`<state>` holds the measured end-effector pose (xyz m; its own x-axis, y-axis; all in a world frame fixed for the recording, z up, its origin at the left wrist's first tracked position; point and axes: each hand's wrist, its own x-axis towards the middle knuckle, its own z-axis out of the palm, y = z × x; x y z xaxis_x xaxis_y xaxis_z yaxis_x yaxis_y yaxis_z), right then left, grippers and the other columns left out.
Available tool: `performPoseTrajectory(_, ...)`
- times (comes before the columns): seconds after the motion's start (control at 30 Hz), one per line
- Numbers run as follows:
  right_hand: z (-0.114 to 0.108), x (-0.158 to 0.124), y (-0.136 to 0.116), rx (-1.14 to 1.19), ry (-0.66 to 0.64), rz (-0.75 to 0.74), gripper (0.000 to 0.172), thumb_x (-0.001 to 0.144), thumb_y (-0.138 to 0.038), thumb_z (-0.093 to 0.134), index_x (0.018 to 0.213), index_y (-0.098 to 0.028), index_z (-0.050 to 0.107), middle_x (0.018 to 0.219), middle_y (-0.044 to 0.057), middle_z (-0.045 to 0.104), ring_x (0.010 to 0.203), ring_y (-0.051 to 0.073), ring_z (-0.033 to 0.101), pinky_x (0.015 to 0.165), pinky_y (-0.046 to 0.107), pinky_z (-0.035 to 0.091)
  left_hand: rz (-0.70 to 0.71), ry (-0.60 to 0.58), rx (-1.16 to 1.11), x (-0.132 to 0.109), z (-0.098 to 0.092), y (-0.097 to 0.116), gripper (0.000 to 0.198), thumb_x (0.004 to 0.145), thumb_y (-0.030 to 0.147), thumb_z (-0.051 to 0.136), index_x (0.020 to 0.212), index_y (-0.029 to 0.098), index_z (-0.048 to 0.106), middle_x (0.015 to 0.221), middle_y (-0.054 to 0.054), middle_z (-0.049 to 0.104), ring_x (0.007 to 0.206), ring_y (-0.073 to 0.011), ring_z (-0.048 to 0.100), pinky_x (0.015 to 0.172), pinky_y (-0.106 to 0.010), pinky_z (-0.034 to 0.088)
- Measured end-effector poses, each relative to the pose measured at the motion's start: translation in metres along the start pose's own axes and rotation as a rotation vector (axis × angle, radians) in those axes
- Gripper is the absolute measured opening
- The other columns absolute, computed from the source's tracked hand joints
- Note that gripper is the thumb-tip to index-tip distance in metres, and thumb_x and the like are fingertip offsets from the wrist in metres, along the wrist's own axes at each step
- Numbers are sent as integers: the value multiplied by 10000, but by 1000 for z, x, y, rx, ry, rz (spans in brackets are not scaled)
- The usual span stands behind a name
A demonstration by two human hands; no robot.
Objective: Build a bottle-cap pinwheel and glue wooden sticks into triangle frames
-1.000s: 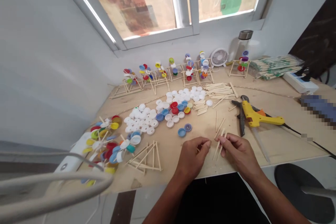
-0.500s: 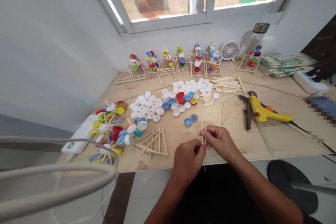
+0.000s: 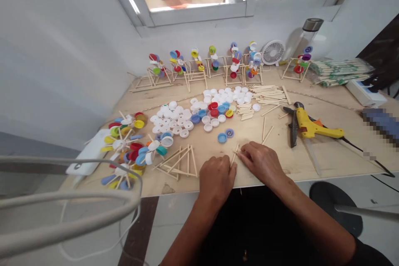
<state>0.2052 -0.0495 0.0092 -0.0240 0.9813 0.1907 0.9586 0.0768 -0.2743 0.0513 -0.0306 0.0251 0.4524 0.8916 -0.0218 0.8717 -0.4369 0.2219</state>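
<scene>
Near the front edge of the table, a thin wooden stick [image 3: 234,155] slants between my two hands. My left hand [image 3: 216,178] is closed, its thumb and forefinger at the stick's lower end. My right hand [image 3: 262,163] has its fingertips pressed together at the stick's upper part; a second stick there is mostly hidden. Behind them lie a blue bottle cap [image 3: 222,137] and a purple cap [image 3: 230,133]. Two loose sticks [image 3: 267,133] rest just beyond my right hand. Left of my left hand are joined stick triangles [image 3: 188,160].
A yellow glue gun [image 3: 318,129] stands to the right, its cord trailing off. White caps [image 3: 171,118] and stick piles [image 3: 269,94] fill the middle. Cap wheels [image 3: 124,145] sit at left; finished stands [image 3: 235,66] line the wall beside a small fan [image 3: 273,52].
Two upright parallel sticks were between my hands; now one slanted stick shows clearly. My hands have lowered toward the tabletop and moved slightly apart. The view has shifted a little.
</scene>
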Motion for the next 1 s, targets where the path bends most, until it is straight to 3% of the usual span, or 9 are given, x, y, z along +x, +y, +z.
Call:
performPoseTrajectory(0.2,-2,-15,0,-60,60,-79,187,891,-304,485,812,-180,600,752,38,583,719,171,524,667,282,340,14,162,-88,-3,13,0,64,832,210,546,777,198,577,769,-25,640,761,-201,560,682,-321,350)
performPoseTrajectory(0.57,0,-30,-3,13,73,-154,147,875,-263,482,826,-183,594,754,55,559,783,195,483,727,323,326,15,276,-153,-2,23,3,129,847,181,502,762,200,597,718,-27,649,708,-192,548,699,-335,321)
performPoseTrajectory(1.0,1,-28,-10,-20,83,-124,159,858,-179,473,734,-190,571,705,35,538,734,181,447,696,322,276,2,293,-198,-7,22,4,129,824,158,506,752,196,606,670,-25,641,663,-188,540,697,-336,337)
